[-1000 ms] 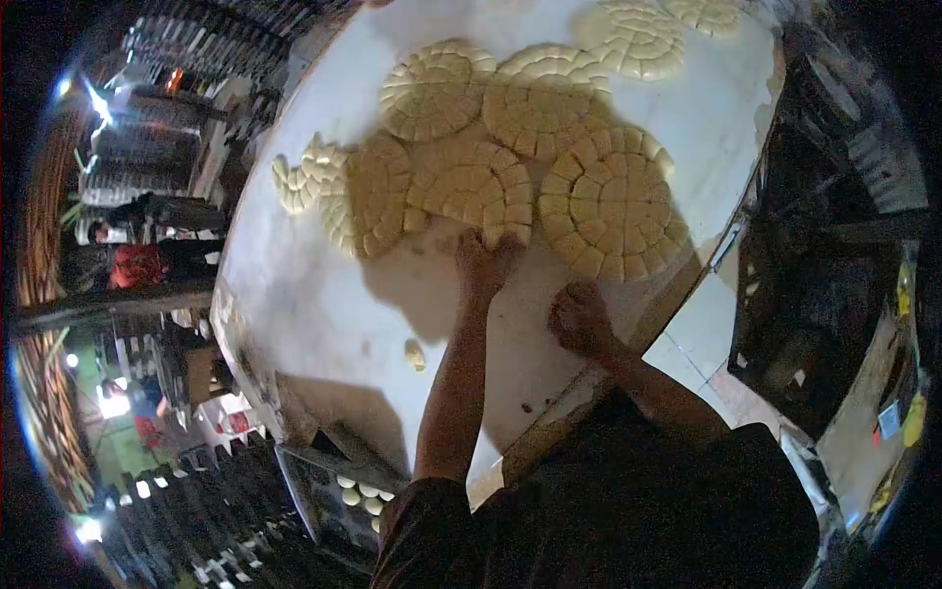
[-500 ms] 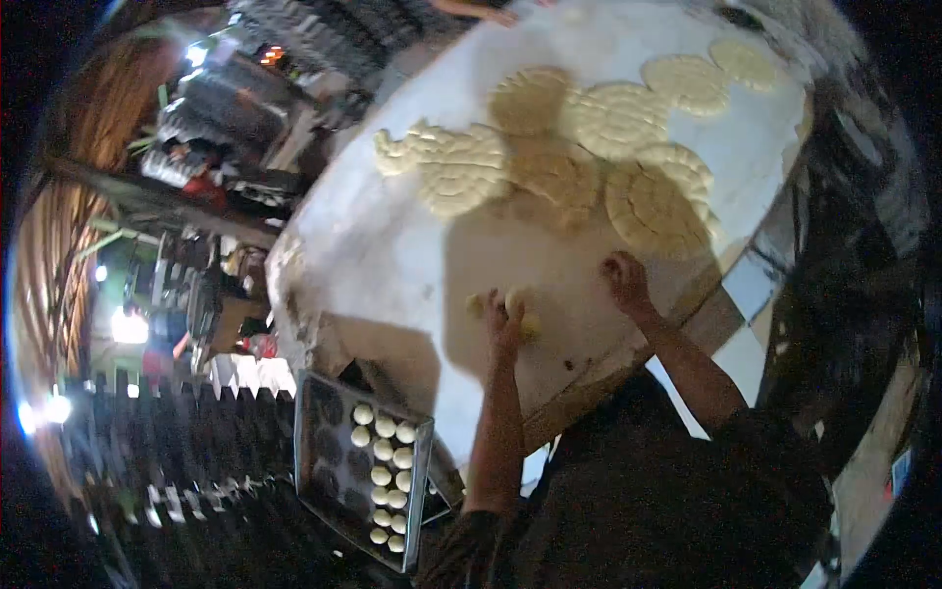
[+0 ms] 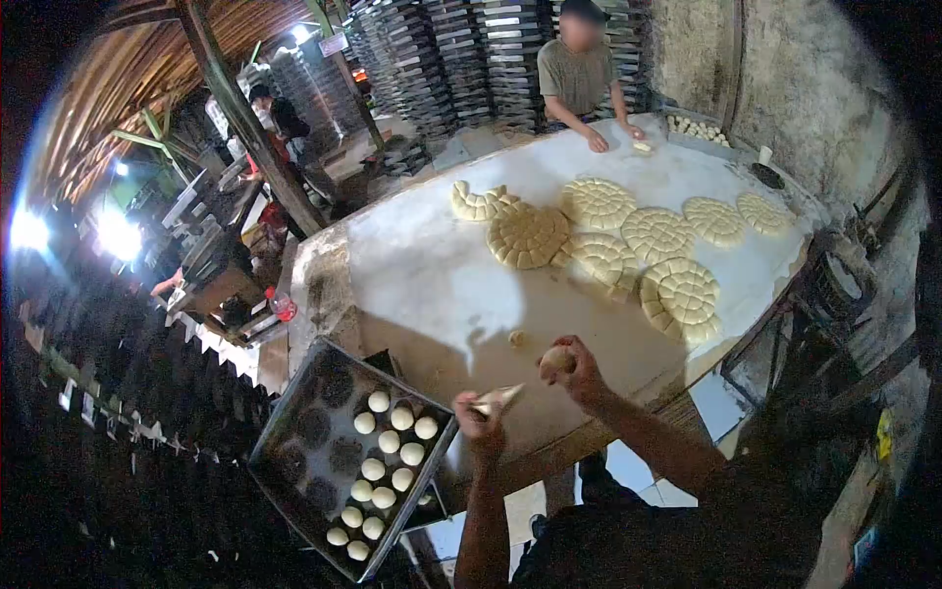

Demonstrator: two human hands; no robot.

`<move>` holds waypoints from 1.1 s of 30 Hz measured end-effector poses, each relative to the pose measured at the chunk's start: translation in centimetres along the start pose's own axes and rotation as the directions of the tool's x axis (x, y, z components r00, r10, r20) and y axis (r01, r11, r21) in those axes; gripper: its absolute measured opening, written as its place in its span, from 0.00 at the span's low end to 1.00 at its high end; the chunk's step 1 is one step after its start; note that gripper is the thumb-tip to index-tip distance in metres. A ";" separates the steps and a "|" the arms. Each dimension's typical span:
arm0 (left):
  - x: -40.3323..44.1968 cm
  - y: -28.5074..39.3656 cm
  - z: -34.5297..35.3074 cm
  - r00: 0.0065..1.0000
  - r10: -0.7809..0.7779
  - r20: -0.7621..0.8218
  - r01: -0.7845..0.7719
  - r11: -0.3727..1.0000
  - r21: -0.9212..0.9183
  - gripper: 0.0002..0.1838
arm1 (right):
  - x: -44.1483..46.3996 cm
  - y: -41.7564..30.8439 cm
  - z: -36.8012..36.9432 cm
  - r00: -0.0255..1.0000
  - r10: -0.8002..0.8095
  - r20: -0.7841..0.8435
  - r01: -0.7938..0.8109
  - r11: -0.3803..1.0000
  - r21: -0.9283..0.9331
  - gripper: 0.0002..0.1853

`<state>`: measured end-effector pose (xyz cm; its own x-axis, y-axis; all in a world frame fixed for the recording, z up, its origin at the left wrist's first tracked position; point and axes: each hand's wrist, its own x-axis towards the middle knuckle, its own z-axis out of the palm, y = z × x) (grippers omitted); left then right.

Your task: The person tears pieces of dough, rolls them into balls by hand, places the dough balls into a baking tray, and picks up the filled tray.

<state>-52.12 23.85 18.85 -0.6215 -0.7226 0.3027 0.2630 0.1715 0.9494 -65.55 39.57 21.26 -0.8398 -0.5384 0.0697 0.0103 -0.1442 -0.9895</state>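
Note:
My left hand (image 3: 479, 416), near the table's front edge, is closed on a pale, pointed piece of dough (image 3: 498, 398). To its right, my right hand (image 3: 579, 373) has its fingers wrapped round a rounded dough piece (image 3: 556, 360). A small dough lump (image 3: 516, 339) lies on the table just beyond both hands. Beside my left arm, a dark metal tray (image 3: 410, 506) holds several round dough balls (image 3: 390, 441) on its right side. Dark round marks show on the tray's left side.
Large flat dough rounds (image 3: 679, 294), scored into segments, lie across the pale table (image 3: 422, 265). Across it a person (image 3: 579, 79) has both hands by a small dough piece (image 3: 641, 148). Stacked trays (image 3: 442, 69) stand behind. A wooden post (image 3: 245, 113) rises at left.
Both hands have lifted from the tabletop toward its front edge, now with dough in them. The camera view has tilted up, bringing the person across the table into sight.

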 end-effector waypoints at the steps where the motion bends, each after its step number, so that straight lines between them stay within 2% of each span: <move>1: 0.8 0.4 0.3 0.996 -0.071 -0.055 0.065 0.992 -0.109 0.08 | 0.8 0.4 -1.3 0.996 -0.001 -0.093 0.002 1.000 0.006 0.20; 3: 0.8 -1.4 0.9 0.958 -0.283 -0.036 0.277 0.953 -0.122 0.11 | 3.2 2.1 -4.8 0.965 -0.002 -0.263 0.009 1.000 0.024 0.18; 4: 0.4 -3.1 0.8 0.922 -0.386 -0.026 0.381 0.917 -0.122 0.12 | 3.6 3.5 -7.2 0.962 -0.019 -0.272 0.022 1.000 0.005 0.17; 5: -1.0 -6.7 1.1 0.986 -0.107 0.131 0.058 0.942 0.331 0.14 | 3.4 5.6 -10.2 0.958 -0.033 -0.285 0.033 0.999 -0.008 0.17; 6: -3.4 -10.3 1.3 0.956 0.010 0.294 -0.173 0.828 0.534 0.14 | 3.7 9.7 -14.0 0.975 0.060 -0.212 -0.037 0.993 0.111 0.17; 7: -5.7 -13.9 1.5 0.886 0.127 0.446 -0.417 0.639 0.647 0.15 | 3.2 13.7 -17.8 0.982 0.145 -0.124 -0.116 0.969 0.220 0.18; 8: -5.7 -13.2 1.2 0.825 0.153 0.544 -0.532 0.536 0.656 0.15 | 1.5 16.2 -20.2 0.956 -0.290 -0.046 0.204 0.771 -0.604 0.17; 9: -5.6 -12.7 0.8 0.752 0.176 0.635 -0.640 0.426 0.640 0.15 | -0.2 15.7 -21.2 0.913 -0.367 0.176 0.337 0.441 -0.832 0.17; 10: -3.7 -10.4 -0.3 0.727 0.057 0.685 -0.662 0.324 0.676 0.15 | -1.2 14.4 -21.9 0.857 -0.309 0.411 0.480 0.192 -0.856 0.17; 11: -1.8 -8.1 -1.4 0.689 -0.062 0.722 -0.697 0.218 0.683 0.16 | -1.6 13.2 -22.5 0.811 -0.207 0.548 0.571 0.068 -0.818 0.16; 12: 0.7 -7.5 -1.1 0.707 -0.273 0.652 -0.637 0.154 0.755 0.16 | -1.3 11.4 -22.5 0.775 -0.117 0.620 0.626 0.016 -0.780 0.16; 13: 2.5 -7.4 -0.2 0.693 -0.471 0.545 -0.585 0.074 0.808 0.16 | 0.3 9.8 -22.2 0.773 -0.068 0.631 0.634 0.029 -0.773 0.17; 14: 3.7 -8.4 1.4 0.779 -0.273 0.565 -0.528 0.201 0.825 0.15 | 2.1 8.4 -21.4 0.798 -0.067 0.600 0.603 0.100 -0.791 0.17; 16: 6.1 -11.8 4.5 0.885 0.139 0.445 -0.455 0.463 0.761 0.14 | 6.5 7.4 -18.9 0.874 -0.131 0.467 0.483 0.337 -0.808 0.19; 20: 0.8 -15.3 10.4 0.887 -0.096 0.452 -0.356 0.480 0.802 0.10 | 5.6 15.4 -12.1 0.907 -0.272 0.322 0.413 0.424 -0.806 0.19; 21: -1.3 -14.7 10.6 0.869 -0.171 0.464 -0.349 0.454 0.820 0.09 | 4.2 16.2 -12.5 0.853 -0.298 0.429 0.519 0.393 -0.759 0.18; 23: -7.4 -18.2 5.3 0.843 0.012 0.538 -0.460 0.538 0.707 0.11 | 0.6 15.3 -14.5 0.704 -0.334 0.627 0.710 0.327 -0.624 0.17; 24: -6.4 -18.1 3.3 0.776 -0.323 0.542 -0.358 0.483 0.799 0.13 | 0.7 14.8 -16.1 0.659 -0.256 0.707 0.752 0.238 -0.615 0.16; 25: -5.0 -17.5 0.6 0.625 -0.625 0.466 -0.269 0.389 0.881 0.17 | 0.8 14.5 -17.7 0.605 -0.174 0.777 0.796 0.156 -0.584 0.15; 26: -3.4 -14.0 0.3 0.740 -0.379 0.556 -0.446 0.342 0.827 0.17 | 2.6 13.4 -19.8 0.596 0.007 0.803 0.803 0.011 -0.596 0.15; 27: -1.8 -10.5 0.1 0.794 -0.101 0.599 -0.573 0.203 0.794 0.16 | 5.1 12.7 -20.2 0.639 0.032 0.769 0.767 0.058 -0.640 0.14; 28: 0.3 -12.8 -1.1 0.873 -0.115 0.474 -0.432 0.268 0.861 0.13 | 7.7 12.1 -20.7 0.680 0.058 0.731 0.724 0.101 -0.682 0.14; 30: 5.9 -10.5 2.2 0.956 -0.185 0.226 -0.110 0.490 0.865 0.15 | 12.0 11.5 -18.6 0.792 -0.078 0.606 0.595 0.321 -0.737 0.13; 31: 6.9 -11.2 4.1 0.970 -0.075 0.231 -0.151 0.557 0.817 0.12 | 12.9 10.6 -16.2 0.808 -0.119 0.577 0.584 0.291 -0.758 0.12; 32: 7.0 -10.8 6.5 0.996 -0.056 0.063 -0.009 0.671 0.742 0.10 | 13.0 10.0 -14.3 0.823 -0.154 0.546 0.567 0.260 -0.781 0.11; 33: 5.8 -10.6 7.9 0.993 -0.084 0.086 -0.014 0.635 0.773 0.11 | 12.0 10.4 -13.0 0.828 -0.186 0.530 0.561 0.322 -0.763 0.11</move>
<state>-64.29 23.12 11.23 -0.7028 -0.6739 0.2280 -0.3949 0.6362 0.6628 -82.60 42.36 10.12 -0.4095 -0.8585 0.3087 -0.8816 0.2853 -0.3761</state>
